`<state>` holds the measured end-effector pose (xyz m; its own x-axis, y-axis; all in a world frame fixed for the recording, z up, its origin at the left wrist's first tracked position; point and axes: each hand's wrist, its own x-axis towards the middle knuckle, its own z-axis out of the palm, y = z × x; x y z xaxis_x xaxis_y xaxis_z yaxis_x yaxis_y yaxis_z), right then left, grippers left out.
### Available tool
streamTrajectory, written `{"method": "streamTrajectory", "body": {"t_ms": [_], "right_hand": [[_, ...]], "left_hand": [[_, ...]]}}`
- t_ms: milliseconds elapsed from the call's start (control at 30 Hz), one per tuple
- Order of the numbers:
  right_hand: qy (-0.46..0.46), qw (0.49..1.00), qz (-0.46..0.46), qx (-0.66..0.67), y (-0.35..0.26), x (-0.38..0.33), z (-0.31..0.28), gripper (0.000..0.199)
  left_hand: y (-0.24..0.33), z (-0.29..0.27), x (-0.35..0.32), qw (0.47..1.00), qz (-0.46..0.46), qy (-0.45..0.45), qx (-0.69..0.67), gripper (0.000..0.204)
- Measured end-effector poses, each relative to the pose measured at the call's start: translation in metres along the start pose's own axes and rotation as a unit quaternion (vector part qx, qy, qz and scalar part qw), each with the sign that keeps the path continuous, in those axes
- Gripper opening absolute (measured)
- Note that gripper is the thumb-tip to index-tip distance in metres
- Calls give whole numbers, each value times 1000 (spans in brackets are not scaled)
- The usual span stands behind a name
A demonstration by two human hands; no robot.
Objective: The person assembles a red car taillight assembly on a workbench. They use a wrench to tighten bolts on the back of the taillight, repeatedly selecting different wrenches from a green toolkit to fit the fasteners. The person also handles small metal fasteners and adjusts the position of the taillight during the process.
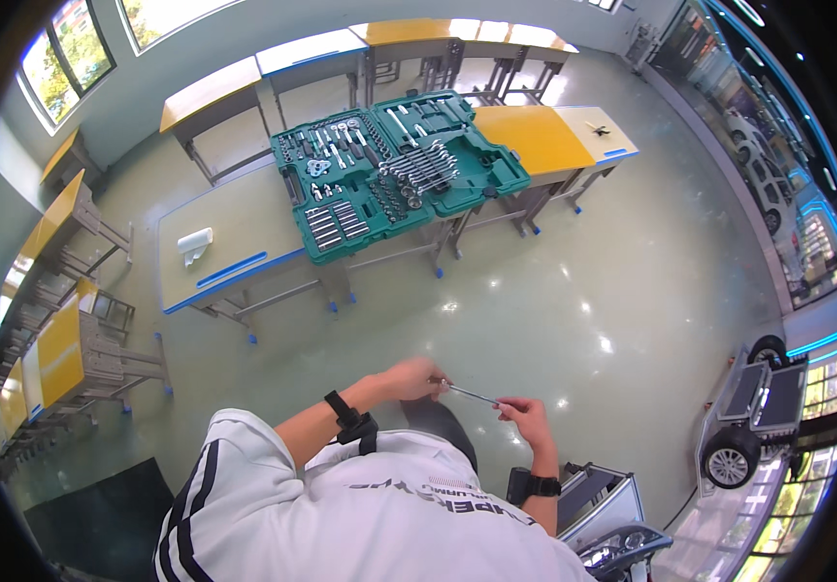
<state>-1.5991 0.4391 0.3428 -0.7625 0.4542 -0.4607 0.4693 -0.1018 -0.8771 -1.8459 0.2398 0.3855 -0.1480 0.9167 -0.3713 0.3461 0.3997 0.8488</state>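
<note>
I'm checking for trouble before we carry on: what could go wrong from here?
The slim metal tool could slip, since the right hand seems to hold it only by the fingertips, with the left hand at its other end. If dropped, it would probably land on the hard, shiny floor.

The green case lies open across the desks, so a knock might jolt the wrenches out of place.
</note>
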Motion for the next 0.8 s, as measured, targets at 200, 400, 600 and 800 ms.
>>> {"method": "streamTrajectory", "body": {"t_ms": [200,400,600,800], "right_hand": [[-110,983,-60,-133,-139,229,-19,21],[-132,966,-129,-180,-217,457,-20,20],[-81,971,-154,-162,-246,620,16,19],[-86,962,-105,-236,-241,695,34,18]], "left_hand": [[-28,-122,91,974,-118,189,-39,24],[-73,-237,212,908,-92,388,-125,24],[-145,-313,321,838,-206,463,-201,23],[-163,-328,361,790,-310,476,-231,24]]}}
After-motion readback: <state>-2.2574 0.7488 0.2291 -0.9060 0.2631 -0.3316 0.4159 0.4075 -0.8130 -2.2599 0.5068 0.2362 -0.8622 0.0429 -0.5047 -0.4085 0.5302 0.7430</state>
